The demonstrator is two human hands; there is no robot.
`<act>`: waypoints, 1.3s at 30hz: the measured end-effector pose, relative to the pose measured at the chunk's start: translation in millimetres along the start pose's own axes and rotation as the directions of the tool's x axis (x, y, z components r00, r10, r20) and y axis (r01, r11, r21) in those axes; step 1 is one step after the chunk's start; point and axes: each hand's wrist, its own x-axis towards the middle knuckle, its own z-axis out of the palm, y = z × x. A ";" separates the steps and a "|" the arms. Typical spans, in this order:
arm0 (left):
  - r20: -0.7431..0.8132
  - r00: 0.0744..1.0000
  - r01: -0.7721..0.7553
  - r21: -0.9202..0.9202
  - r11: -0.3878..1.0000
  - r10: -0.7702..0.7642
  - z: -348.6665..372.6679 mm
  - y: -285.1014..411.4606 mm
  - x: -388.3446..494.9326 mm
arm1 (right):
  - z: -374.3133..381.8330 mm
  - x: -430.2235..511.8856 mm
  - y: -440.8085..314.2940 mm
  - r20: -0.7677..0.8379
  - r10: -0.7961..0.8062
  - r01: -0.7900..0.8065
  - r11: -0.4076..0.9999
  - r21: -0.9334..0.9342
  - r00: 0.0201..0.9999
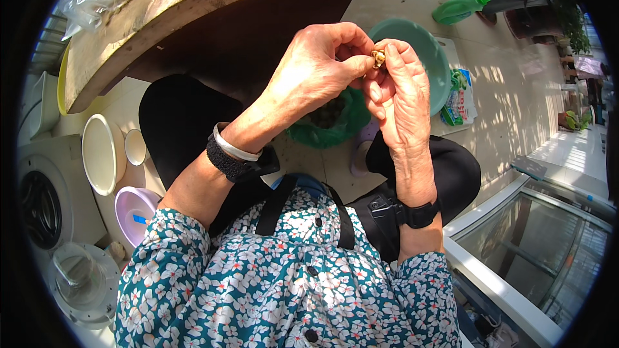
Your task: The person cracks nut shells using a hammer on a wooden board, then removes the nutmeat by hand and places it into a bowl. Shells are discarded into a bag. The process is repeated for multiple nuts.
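Note:
A small brown-and-yellow piece point(378, 59), perhaps a nut or seed, is pinched between both hands at the upper middle. My left hand point(321, 60) grips its left side with thumb and forefinger. Thumb and fingertips of my right hand point(401, 82) hold it from the right. Below the hands a green plastic bag point(333, 136) stands open on the floor, with many small round dark things in it, partly hidden by my left forearm. Behind my right hand is a large green plastic basin point(428, 53); its contents cannot be seen well.
A worn wooden table edge point(169, 14) curves across the upper left. A green bottle point(457, 8) and a printed packet point(459, 96) lie beyond the basin. Left are a cream basin point(102, 154), a purple basin point(133, 210) and a washing machine point(72, 179). A white-framed glass panel point(488, 261) is lower right.

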 end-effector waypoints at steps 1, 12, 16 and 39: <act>-0.006 1.000 -0.015 -0.023 1.000 0.014 0.6 -0.7 0.0 | 0.5 0.2 -0.6 0.017 -0.001 0.000 1.000 0.023 1.000; -0.165 0.870 -0.363 0.423 0.830 0.465 9.4 -7.2 -0.8 | 9.1 -1.1 -3.9 0.012 -0.039 0.039 0.999 -0.030 0.999; -0.148 0.836 -0.405 0.485 0.775 0.529 11.6 -9.6 1.7 | 9.4 -1.4 -3.6 0.000 -0.073 0.073 0.995 -0.066 0.997; -0.122 0.795 -0.459 0.518 0.722 0.594 12.3 -6.1 -0.3 | 10.4 -3.4 -11.3 -0.039 -0.127 0.107 0.934 -0.340 0.991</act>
